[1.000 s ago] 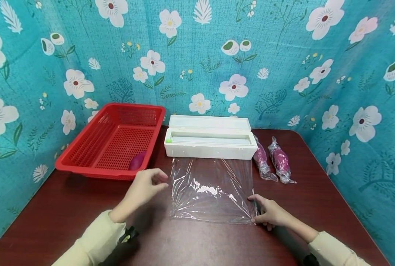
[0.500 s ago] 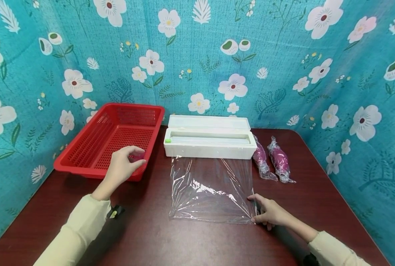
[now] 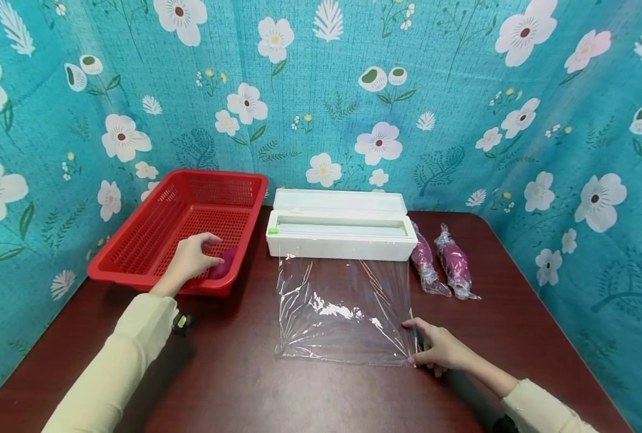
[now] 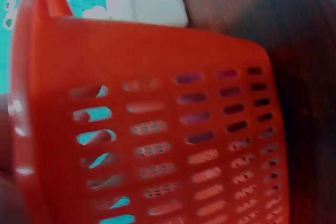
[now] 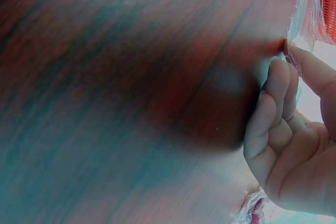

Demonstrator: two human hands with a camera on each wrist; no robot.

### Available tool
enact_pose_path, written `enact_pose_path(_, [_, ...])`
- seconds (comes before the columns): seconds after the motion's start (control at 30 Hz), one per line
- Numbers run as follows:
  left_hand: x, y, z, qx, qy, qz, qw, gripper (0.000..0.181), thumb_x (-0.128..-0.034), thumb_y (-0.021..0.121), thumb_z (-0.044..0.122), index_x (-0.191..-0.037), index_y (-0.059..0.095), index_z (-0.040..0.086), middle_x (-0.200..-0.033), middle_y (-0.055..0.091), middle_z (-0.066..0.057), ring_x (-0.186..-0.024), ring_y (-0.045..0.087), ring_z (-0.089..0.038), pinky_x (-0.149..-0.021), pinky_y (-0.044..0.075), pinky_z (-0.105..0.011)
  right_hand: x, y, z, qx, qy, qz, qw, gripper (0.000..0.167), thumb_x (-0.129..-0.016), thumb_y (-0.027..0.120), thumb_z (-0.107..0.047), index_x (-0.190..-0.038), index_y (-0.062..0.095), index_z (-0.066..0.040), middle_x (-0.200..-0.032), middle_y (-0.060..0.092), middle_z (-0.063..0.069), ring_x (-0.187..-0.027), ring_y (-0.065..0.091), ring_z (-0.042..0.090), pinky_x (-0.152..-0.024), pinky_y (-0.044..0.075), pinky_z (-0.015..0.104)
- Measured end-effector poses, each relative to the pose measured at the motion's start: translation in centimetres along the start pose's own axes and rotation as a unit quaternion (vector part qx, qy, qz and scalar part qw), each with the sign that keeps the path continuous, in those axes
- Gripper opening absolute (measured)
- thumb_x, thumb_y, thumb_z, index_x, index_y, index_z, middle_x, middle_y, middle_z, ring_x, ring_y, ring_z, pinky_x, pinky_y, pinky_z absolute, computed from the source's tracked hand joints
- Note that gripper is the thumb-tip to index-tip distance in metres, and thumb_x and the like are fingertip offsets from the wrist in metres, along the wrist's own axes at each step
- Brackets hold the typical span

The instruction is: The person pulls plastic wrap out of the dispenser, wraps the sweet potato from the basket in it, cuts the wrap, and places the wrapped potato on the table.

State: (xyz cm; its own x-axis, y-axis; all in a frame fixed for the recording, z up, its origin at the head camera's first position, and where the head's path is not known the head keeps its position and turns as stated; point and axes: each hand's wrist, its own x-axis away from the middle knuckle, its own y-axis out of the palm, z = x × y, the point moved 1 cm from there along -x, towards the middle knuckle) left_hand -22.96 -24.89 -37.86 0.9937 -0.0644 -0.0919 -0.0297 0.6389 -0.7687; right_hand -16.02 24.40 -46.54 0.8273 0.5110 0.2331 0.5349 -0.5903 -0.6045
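Note:
My left hand [image 3: 191,258] reaches over the near side of a red perforated plastic basket [image 3: 137,280], thumb and fingers parted. Just beside the fingertips lies a smooth purple oblong thing [image 3: 222,264], its kind unclear; the left wrist view shows purple through the basket slots. With thumb and fingers my right hand [image 3: 439,347] pinches the near right corner of a sheet of clear plastic wrap [image 3: 342,334], also visible between the digits in the right wrist view. The wrap stretches over the table from a white dispenser box [image 3: 342,248] whose lid is raised.
Two purple oblong things in clear wrap with twisted ends, one [image 3: 421,255] by the dispenser and another [image 3: 454,261] farther right, lie on the dark red-brown table [image 3: 321,397]. A blue flowered curtain [image 3: 310,90] hangs behind.
The left hand has moved left from beside the wrap to over the basket, then lowered toward the purple thing. My right hand stays at the wrap's corner.

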Motion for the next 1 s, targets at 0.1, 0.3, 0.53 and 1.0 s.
enact_pose_path(0.1, [-0.5, 0.1, -0.6, -0.007, -0.021, -0.041, 0.9989, 0.047, -0.0758, 0.069, 0.009, -0.117, 0.051, -0.006, -0.114, 0.052, -0.028, -0.102, 0.048, -0.04, -0.083, 0.04, -0.05, 0.0, 0.0, 0.1, -0.001, 0.0, -0.003, 1.0, 0.063, -0.074, 0.072, -0.021, -0.125, 0.039, -0.003, -0.049, 0.05, 0.003, -0.035, 0.051, 0.016, -0.033, 0.043, 0.032])
enact_pose_path(0.3, [-1.6, 0.2, -1.3, -0.014, -0.054, -0.092, 0.9942, 0.05, -0.0756, 0.07, 0.012, -0.118, 0.051, -0.005, -0.116, 0.05, -0.028, -0.107, 0.044, -0.04, -0.086, 0.038, -0.051, 0.0, -0.1, 0.0, 0.001, -0.004, -0.004, 1.0, 0.062, -0.075, 0.072, -0.02, -0.125, 0.04, -0.002, -0.049, 0.05, 0.003, -0.035, 0.051, 0.016, -0.033, 0.043, 0.032])
enact_pose_path(0.53, [-2.3, 0.6, -1.7, -0.027, -0.072, -0.106, 0.9914, 0.053, -0.0746, 0.072, 0.016, -0.117, 0.05, -0.006, -0.112, 0.052, -0.028, -0.103, 0.048, -0.039, -0.083, 0.041, -0.048, -0.1, -0.1, -0.1, 0.002, -0.002, -0.006, 1.0, 0.062, -0.075, 0.072, -0.019, -0.125, 0.039, -0.002, -0.049, 0.051, 0.003, -0.035, 0.051, 0.016, -0.033, 0.043, 0.032])
enact_pose_path(1.0, [-2.8, 1.0, -2.2, -0.006, -0.108, -0.123, 0.9865, 0.046, -0.0715, 0.074, 0.012, -0.11, 0.057, -0.007, -0.103, 0.057, -0.023, -0.081, 0.053, -0.025, -0.06, 0.046, -0.03, -0.1, -0.2, -0.3, -0.002, -0.001, -0.005, 1.0, 0.062, -0.075, 0.072, -0.019, -0.125, 0.04, -0.002, -0.05, 0.052, 0.005, -0.035, 0.051, 0.017, -0.033, 0.042, 0.033])
